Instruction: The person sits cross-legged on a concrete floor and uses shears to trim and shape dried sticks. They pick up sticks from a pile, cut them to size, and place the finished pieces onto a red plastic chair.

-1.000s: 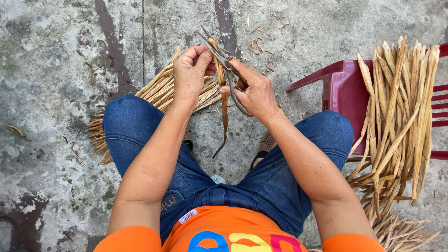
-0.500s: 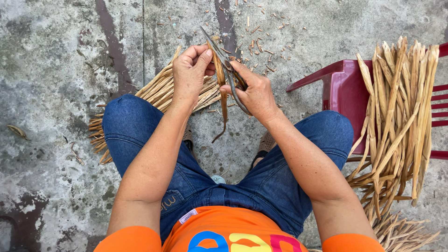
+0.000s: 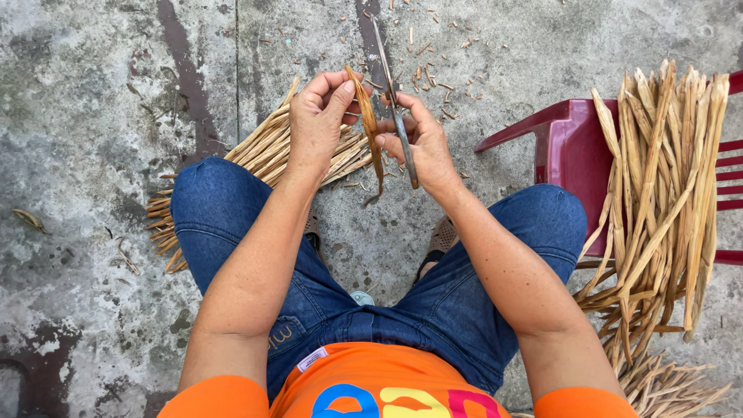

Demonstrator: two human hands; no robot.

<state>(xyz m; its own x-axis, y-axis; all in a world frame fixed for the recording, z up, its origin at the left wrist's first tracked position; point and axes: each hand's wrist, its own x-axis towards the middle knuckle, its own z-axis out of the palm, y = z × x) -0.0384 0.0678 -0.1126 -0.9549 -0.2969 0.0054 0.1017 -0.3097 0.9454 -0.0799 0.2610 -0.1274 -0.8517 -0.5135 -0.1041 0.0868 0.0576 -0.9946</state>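
1. Rough grey concrete floor [image 3: 93,101], stained in dark streaks and littered with small tan chips, fills the head view; the person sits over it in blue jeans and an orange shirt.
2. Left hand [image 3: 319,124] is curled, thumb and fingertips pinching the top of a dried reed strip [image 3: 373,139], a flat, fibrous, tan-brown sliver that hangs down between the two hands.
3. Right hand [image 3: 422,143] is closed round a thin grey metal blade [image 3: 393,101], long and narrow, its tip pointing away up the floor and its lower end jutting below the palm.
4. Left bundle of strips [image 3: 263,151], pale and straw-like, lies on the floor behind the left knee, partly hidden by leg and hand.
5. Maroon plastic chair [image 3: 569,147], smooth and glossy, is cut off at the right edge; a sheaf of long dry stalks [image 3: 665,178] drapes over it.
6. How the blade's handle is shaped is hidden inside the fist.
7. Compared with half a second ago, the blade stands straighter and the strip hangs more plainly apart from it.
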